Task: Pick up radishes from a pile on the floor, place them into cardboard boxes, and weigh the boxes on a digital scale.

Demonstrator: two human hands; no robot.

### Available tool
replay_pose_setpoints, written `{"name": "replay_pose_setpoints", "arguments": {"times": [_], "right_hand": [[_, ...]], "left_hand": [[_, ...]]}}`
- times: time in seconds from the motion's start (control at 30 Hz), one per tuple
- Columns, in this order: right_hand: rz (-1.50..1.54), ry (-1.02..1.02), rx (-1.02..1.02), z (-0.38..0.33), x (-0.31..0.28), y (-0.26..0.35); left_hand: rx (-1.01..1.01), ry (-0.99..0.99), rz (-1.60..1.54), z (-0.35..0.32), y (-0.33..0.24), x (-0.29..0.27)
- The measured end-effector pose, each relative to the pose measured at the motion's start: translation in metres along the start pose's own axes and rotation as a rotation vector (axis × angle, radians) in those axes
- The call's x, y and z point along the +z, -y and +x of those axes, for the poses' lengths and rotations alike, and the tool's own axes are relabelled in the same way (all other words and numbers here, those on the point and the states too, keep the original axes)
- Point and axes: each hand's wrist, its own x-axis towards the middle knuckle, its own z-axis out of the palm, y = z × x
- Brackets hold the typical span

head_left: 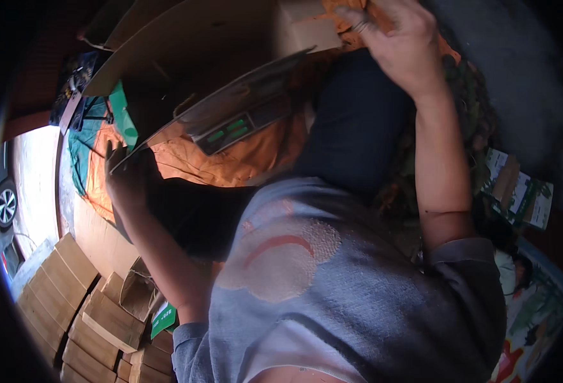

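A large open brown cardboard box (166, 60) lies tilted across the upper part of the view. My left hand (130, 175) is closed on the low corner of its near flap, the fingertips showing past the edge. My right hand (402, 41) is up at the top edge, right of a short box flap (316, 35). Its thumb is stretched out to the left, slightly blurred, apart from the cardboard; the other fingers are partly hidden. Below the near flap sits a digital scale (240, 127) with lit green displays, partly covered by the flap.
Orange sheeting (211, 159) lies under the scale. Flat brown cartons (96, 319) are stacked at lower left, beside a bright opening with a car wheel (6, 204). A green-and-white printed carton (520, 191) lies at right, near a dark heap (473, 102).
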Motion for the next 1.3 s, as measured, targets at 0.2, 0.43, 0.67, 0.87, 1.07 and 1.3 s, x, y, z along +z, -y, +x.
{"name": "replay_pose_setpoints", "arguments": {"times": [0.2, 0.43, 0.67, 0.87, 1.07, 1.3], "right_hand": [[-0.031, 0.281, 0.737, -0.157, -0.085, -0.186], [0.011, 0.725, 1.215, -0.417, -0.028, -0.236], [-0.548, 0.992, 0.997, -0.465, 0.040, -0.218], [-0.509, 1.108, 0.870, -0.476, 0.041, -0.242], [-0.035, 0.436, 1.157, -0.505, -0.001, -0.284], [0.069, -0.158, 1.047, -0.275, -0.093, -0.257]], "left_hand": [[-0.555, -0.246, -0.568, 0.022, -0.005, -0.028], [-0.627, -0.372, -0.858, 0.043, -0.005, -0.018], [-0.280, -0.144, -0.277, 0.053, -0.049, -0.031], [-0.441, -0.412, -0.519, 0.072, -0.112, -0.028], [-0.375, -0.433, -0.767, 0.089, -0.094, -0.043], [-0.309, -0.313, -0.926, 0.126, -0.038, -0.073]]}}
